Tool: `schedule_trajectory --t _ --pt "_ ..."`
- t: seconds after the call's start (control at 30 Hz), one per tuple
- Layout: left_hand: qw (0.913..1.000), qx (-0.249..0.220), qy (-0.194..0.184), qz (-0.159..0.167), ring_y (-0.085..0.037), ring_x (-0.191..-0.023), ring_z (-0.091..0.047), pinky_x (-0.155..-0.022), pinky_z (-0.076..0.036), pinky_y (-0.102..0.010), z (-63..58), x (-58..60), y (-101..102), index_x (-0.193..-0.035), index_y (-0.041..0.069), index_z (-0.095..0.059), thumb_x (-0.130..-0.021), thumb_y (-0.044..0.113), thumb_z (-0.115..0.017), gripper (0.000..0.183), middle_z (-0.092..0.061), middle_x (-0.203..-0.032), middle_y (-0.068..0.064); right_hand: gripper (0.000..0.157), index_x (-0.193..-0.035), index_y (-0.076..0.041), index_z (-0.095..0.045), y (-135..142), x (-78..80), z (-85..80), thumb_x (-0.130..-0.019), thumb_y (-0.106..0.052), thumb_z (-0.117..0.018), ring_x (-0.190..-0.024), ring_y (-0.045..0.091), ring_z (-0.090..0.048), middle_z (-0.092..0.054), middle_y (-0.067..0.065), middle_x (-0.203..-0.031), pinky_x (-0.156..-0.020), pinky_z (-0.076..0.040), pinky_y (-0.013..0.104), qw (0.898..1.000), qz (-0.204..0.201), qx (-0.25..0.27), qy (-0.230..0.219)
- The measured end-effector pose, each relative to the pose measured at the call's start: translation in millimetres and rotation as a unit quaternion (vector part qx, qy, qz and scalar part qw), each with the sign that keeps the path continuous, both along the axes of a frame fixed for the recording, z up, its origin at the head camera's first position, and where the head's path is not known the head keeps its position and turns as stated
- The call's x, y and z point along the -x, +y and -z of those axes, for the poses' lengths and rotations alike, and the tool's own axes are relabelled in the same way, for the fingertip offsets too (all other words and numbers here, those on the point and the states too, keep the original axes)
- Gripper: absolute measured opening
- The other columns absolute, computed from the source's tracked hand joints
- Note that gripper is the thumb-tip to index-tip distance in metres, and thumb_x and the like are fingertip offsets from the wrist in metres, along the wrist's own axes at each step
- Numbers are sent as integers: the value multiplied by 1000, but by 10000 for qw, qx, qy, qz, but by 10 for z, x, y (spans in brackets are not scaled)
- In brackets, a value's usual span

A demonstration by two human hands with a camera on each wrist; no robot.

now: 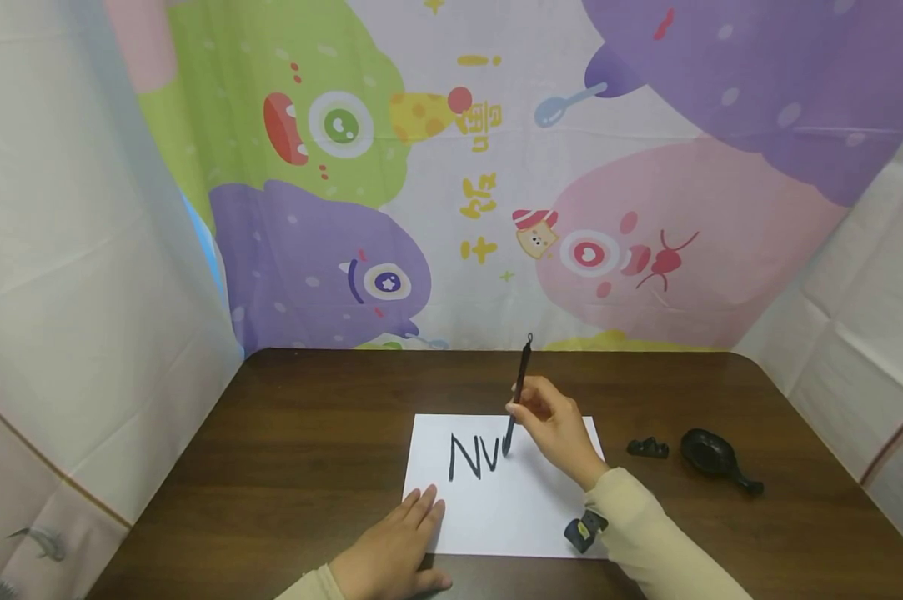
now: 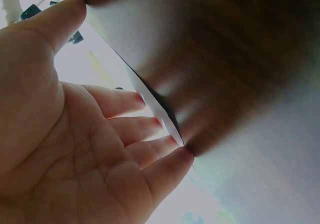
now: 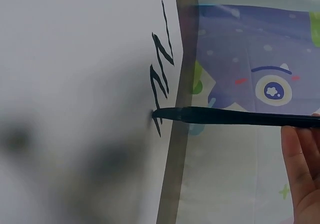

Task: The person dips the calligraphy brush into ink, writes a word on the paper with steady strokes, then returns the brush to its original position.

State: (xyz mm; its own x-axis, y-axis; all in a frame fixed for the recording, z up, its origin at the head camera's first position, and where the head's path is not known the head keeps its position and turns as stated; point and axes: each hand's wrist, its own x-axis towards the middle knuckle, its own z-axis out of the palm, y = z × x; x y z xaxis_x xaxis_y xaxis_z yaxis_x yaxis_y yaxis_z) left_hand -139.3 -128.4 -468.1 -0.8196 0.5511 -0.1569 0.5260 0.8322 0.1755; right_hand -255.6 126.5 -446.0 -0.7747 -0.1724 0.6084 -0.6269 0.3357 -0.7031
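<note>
My right hand [image 1: 558, 425] grips a black writing brush [image 1: 523, 371], held nearly upright with a small loop on its top end. In the right wrist view the tip of the brush [image 3: 220, 116] touches the white paper [image 3: 75, 39] at the end of black strokes [image 3: 159, 59]. From the head view, these strokes look like an N followed by a V-like mark on the sheet [image 1: 496, 521]. My left hand [image 1: 394, 542] lies flat at the sheet's lower left, its straight fingers [image 2: 132, 126] resting over the edge and thumb spread.
To the right of the paper sit a small black ridged brush rest [image 1: 648, 448] and a black ink dish with a handle [image 1: 709, 452]. A camera [image 1: 584, 531] is strapped to the right wrist. Behind the brown table [image 1: 308, 433] hangs a cartoon-printed curtain [image 1: 459, 317].
</note>
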Motion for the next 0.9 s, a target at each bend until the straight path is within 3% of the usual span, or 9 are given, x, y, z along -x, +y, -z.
schedule_trajectory --t 0.37,0.63,0.73,0.9 --pt "10000 -21 -58 0 -40 -143 -36 -115 -36 -49 -7 3 3 -147 1 -41 -83 58 -66 89 -34 -157 -20 23 -107 -12 -62 28 -24 12 -87 -6 -72 -68 11 -68 -68 4 -79 -63 -57 25 9996 -224 75 -181" --pt "10000 -38 13 21 -41 -142 -37 -114 -37 -50 -6 -2 -1 -147 0 -41 -83 58 -66 89 -35 -156 -21 25 -108 -4 -61 13 -54 5 -86 2 -70 -70 29 -70 -70 14 -80 -61 -58 25 9992 -310 37 -265" --pt "10000 -34 34 31 -41 -142 -37 -114 -37 -50 -8 -4 -1 -146 0 -41 -83 58 -66 90 -35 -156 -21 24 -107 0 -60 -13 -156 -125 -86 5 -69 -72 35 -70 -70 18 -81 -62 -58 25 9988 -330 -29 -353" --pt "10000 -51 23 15 -41 -142 -37 -114 -37 -50 -17 -8 -2 -146 0 -41 -83 58 -67 89 -35 -156 -21 23 -108 -6 -61 12 -146 -96 -87 -2 -70 -74 23 -71 -70 11 -82 -62 -59 25 9985 -361 -3 -402"
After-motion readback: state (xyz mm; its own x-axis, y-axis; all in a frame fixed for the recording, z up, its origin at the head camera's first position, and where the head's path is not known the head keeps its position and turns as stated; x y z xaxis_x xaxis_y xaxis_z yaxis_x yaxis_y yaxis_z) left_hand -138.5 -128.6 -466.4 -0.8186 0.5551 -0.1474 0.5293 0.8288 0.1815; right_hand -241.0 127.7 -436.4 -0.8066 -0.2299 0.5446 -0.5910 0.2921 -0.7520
